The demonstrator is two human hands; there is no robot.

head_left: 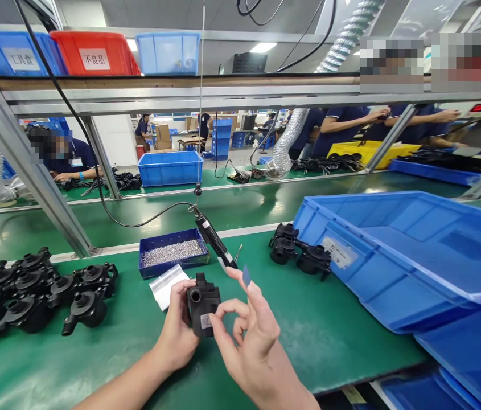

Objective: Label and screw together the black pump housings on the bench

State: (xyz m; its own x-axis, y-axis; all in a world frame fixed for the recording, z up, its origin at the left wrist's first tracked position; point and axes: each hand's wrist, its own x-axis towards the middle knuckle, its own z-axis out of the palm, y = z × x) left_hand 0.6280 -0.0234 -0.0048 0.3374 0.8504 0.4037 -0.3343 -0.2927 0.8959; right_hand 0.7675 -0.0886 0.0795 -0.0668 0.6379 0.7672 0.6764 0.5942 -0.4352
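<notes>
Gripped in the fingers of the left hand (178, 336), above the worktop (321, 336): a matt black housing (200, 307), blocky, with a round hollow port on the face toward the camera, a short stub on top and a small pale printed label (206, 321) low down. At the label and the housing's right edge, thumb and one finger of the right hand (251, 336), close together; impossible to tell whether pinching or only pressing. Raised above these, more right-hand fingers, with a pointed blue piece (246, 276) at a tip.

Just beyond the fingers, hanging aslant on a wire, a black driver (214, 239), lower end partly masked by a right fingertip. Just behind the left fingers, a crumpled white packet (171, 285), partly covered. Well to the left of the fingers, a cluster of similar black housings (31, 290); beyond and right of them, a smaller group (297, 250) against a bin.

Beyond the left fingers, a dark blue tray (175, 270) of many small silvery pieces. Right of the right fingers, a large blue bin (377, 273) with a label on its end wall. Far beyond, a blue crate (170, 169) and a yellow bin (368, 149); high up, a red bin (95, 54) between two blue ones.
</notes>
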